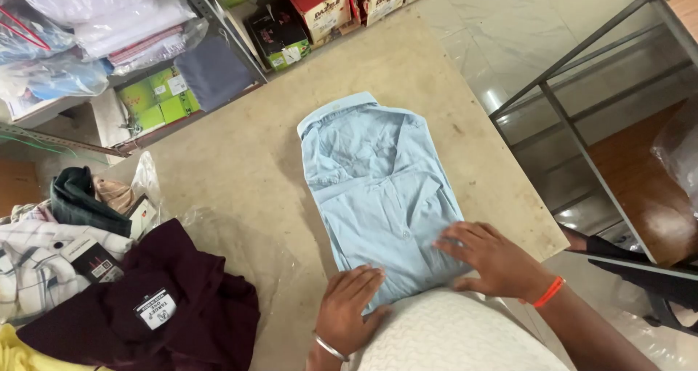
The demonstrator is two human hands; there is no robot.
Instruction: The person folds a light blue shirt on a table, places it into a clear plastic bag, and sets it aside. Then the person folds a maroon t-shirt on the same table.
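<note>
Hands press flat: left hand (349, 305) and right hand (494, 258), fingers spread and grasping nothing, rest on the near edge of the folded light-blue cotton shirt (382, 189), lying mid-surface (240, 160). Smoothing outward with even palm pressure should keep the fold crisp.

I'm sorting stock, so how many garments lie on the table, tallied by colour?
Light blue shirt, under both hands: 1
Maroon shirt: 1
White checked shirt: 1
Dark green garment: 1
Yellow garment, only an edge in view: 1
Total: 5
</note>
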